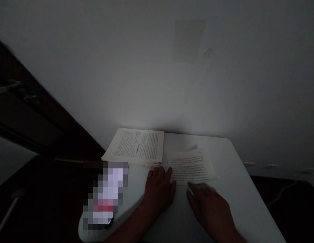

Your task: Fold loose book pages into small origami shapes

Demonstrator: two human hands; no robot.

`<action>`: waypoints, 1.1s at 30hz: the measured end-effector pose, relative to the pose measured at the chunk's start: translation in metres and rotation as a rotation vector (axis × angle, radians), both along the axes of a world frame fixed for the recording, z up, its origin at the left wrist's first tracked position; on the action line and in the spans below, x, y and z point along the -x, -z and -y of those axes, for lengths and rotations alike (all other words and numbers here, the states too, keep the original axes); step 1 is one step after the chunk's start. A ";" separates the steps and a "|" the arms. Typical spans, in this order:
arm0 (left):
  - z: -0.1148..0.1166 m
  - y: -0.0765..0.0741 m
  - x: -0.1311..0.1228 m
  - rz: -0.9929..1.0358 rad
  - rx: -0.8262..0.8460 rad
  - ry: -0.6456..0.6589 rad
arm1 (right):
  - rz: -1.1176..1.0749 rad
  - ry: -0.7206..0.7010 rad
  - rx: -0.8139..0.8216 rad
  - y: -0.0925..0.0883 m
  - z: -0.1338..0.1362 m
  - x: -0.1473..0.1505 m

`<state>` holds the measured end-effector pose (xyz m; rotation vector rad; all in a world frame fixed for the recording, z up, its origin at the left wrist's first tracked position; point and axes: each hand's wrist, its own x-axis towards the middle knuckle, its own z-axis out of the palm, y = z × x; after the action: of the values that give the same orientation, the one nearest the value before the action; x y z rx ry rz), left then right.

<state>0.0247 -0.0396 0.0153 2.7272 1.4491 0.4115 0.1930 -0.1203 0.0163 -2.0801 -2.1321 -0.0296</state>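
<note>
Both the left fingers [168,172] and right fingers [194,188], loosely parted, touch the printed sheet [189,166] without gripping it

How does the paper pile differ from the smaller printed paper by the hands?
Size: the paper pile covers more area than the smaller printed paper.
Thickness: the pile shows several stacked page edges; the smaller paper looks thin, layer count unclear.
Hands: the left hand and right hand have fingertips at the smaller paper's edges; neither is on the pile.
Shared: pale, dark print, on the white table.
</note>
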 end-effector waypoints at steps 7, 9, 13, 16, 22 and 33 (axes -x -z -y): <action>0.000 -0.001 0.001 0.009 -0.003 0.006 | -0.011 0.020 0.018 0.001 0.000 -0.002; 0.000 -0.001 0.001 0.006 -0.004 0.005 | -0.016 0.025 0.017 0.001 0.000 -0.002; 0.000 0.000 0.000 -0.002 0.001 0.001 | -0.029 0.028 0.002 0.002 0.001 -0.004; 0.000 -0.001 0.000 -0.010 0.014 0.003 | -0.035 0.028 -0.006 0.002 0.001 -0.005; 0.000 -0.002 0.000 0.002 -0.002 -0.003 | -0.018 0.074 -0.025 0.000 0.003 -0.012; 0.000 0.000 0.001 0.014 -0.025 0.007 | -0.034 0.123 -0.054 0.000 0.012 -0.032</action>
<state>0.0236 -0.0401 0.0151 2.7414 1.4412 0.4506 0.2247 -0.1326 0.0167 -2.1619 -1.9592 -0.0654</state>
